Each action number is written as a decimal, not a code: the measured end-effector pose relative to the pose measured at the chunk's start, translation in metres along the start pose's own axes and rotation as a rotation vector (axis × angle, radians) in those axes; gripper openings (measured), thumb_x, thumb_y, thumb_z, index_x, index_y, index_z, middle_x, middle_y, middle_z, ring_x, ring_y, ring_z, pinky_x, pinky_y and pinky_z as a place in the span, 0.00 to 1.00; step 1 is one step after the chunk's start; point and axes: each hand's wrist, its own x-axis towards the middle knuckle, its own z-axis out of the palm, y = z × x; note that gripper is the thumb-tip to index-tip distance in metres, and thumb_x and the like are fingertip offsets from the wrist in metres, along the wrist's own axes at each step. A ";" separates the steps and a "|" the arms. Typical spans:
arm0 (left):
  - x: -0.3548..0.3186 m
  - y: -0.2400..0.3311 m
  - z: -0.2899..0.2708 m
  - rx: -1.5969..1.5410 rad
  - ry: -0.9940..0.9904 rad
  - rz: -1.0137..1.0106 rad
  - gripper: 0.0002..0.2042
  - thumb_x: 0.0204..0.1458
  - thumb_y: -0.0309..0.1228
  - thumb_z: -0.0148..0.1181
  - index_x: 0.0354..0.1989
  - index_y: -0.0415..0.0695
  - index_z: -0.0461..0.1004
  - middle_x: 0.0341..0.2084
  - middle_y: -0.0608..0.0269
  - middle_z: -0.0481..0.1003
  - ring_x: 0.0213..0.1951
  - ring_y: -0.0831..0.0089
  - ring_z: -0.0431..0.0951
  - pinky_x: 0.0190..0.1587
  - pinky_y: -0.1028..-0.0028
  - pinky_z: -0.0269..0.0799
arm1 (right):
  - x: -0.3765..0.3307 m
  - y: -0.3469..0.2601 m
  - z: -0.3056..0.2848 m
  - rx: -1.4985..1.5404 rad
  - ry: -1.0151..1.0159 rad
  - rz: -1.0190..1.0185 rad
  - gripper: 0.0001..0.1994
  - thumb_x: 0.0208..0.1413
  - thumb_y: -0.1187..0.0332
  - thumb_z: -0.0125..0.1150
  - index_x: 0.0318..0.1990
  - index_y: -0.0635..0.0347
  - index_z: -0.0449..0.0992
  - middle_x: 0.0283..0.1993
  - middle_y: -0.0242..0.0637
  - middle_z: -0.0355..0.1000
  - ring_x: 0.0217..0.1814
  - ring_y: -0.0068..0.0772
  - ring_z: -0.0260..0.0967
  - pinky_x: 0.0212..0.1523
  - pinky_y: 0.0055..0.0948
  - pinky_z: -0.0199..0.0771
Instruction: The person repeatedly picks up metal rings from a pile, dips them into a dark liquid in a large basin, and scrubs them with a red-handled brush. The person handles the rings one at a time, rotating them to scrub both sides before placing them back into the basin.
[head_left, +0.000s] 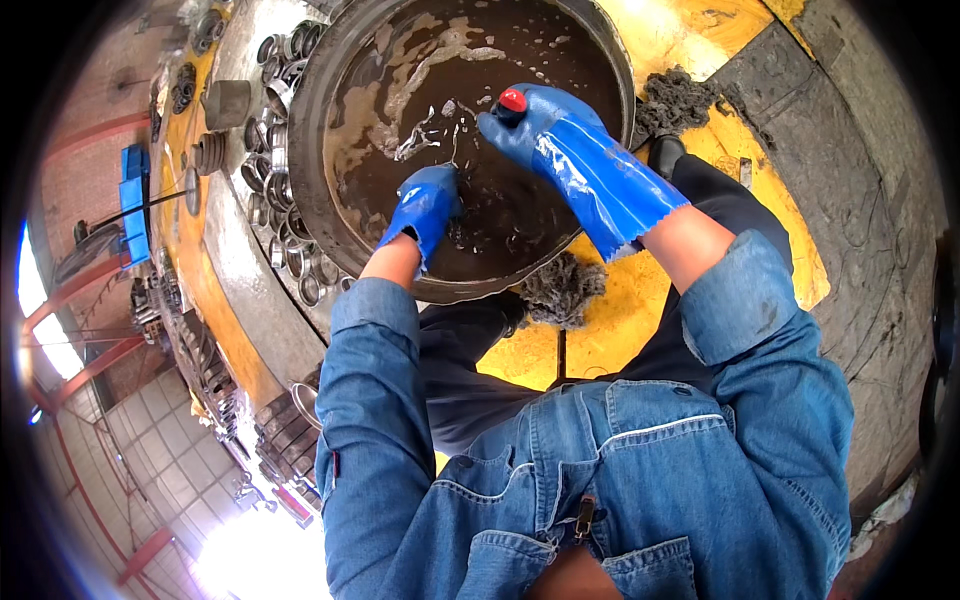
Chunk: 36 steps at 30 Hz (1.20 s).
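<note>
A wide round tub point(325, 130) of dark brown liquid stands in front of me, with pale foam streaks on its surface. My left hand point(432, 195), in a blue rubber glove, is low over the liquid near the tub's middle. Its fingers are curled downward, and what they hold is hidden; splashes and a thin streak of liquid show just beyond it. Over the right part of the tub, my right hand point(540, 120), gloved likewise, is closed round a red-and-black handle point(512, 101). The rest of that tool cannot be made out.
Many metal rings point(285, 190) are piled along the tub's left side on a grey surface. Dark, shaggy rag bundles lie at the tub's near edge point(563, 290) and right side point(678, 100). Yellow flooring point(630, 310) lies beneath my legs. A blue bin point(133, 205) is farther left.
</note>
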 end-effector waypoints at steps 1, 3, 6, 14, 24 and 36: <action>0.002 0.007 -0.003 0.059 -0.049 -0.070 0.22 0.43 0.33 0.72 0.49 0.40 0.81 0.44 0.41 0.82 0.50 0.43 0.82 0.52 0.52 0.80 | 0.000 0.001 0.001 -0.015 0.021 -0.006 0.20 0.62 0.45 0.58 0.37 0.51 0.84 0.36 0.45 0.81 0.42 0.55 0.78 0.45 0.45 0.81; 0.001 0.009 -0.009 0.034 -0.109 -0.122 0.25 0.42 0.33 0.73 0.53 0.42 0.79 0.46 0.42 0.82 0.52 0.44 0.82 0.53 0.52 0.79 | -0.002 0.001 0.000 -0.017 0.021 -0.006 0.20 0.62 0.45 0.57 0.38 0.51 0.84 0.35 0.45 0.82 0.42 0.55 0.79 0.45 0.45 0.81; -0.001 0.002 -0.007 -0.003 -0.103 -0.120 0.28 0.42 0.32 0.74 0.56 0.45 0.78 0.49 0.45 0.82 0.55 0.46 0.81 0.55 0.52 0.79 | -0.006 -0.005 -0.006 0.004 -0.019 0.003 0.21 0.63 0.43 0.56 0.39 0.51 0.83 0.34 0.44 0.82 0.41 0.53 0.80 0.45 0.45 0.81; -0.027 0.039 -0.019 0.097 0.073 -0.185 0.15 0.63 0.32 0.53 0.55 0.50 0.81 0.49 0.50 0.83 0.52 0.49 0.83 0.54 0.48 0.77 | -0.012 -0.009 -0.018 0.045 -0.036 0.048 0.22 0.65 0.42 0.54 0.38 0.51 0.82 0.31 0.43 0.81 0.37 0.48 0.82 0.44 0.43 0.83; -0.012 0.059 -0.014 0.283 -0.061 -0.105 0.17 0.63 0.37 0.49 0.46 0.49 0.86 0.44 0.58 0.85 0.47 0.57 0.87 0.45 0.55 0.80 | -0.012 -0.010 -0.005 0.037 0.049 0.024 0.19 0.60 0.45 0.61 0.40 0.49 0.83 0.39 0.40 0.83 0.45 0.53 0.80 0.49 0.43 0.83; 0.026 0.065 -0.015 0.338 -0.318 -0.041 0.19 0.67 0.41 0.48 0.59 0.53 0.81 0.57 0.59 0.81 0.58 0.58 0.82 0.49 0.53 0.78 | -0.010 -0.015 0.001 0.029 0.049 0.034 0.19 0.59 0.44 0.61 0.42 0.48 0.84 0.39 0.40 0.83 0.46 0.52 0.80 0.50 0.42 0.83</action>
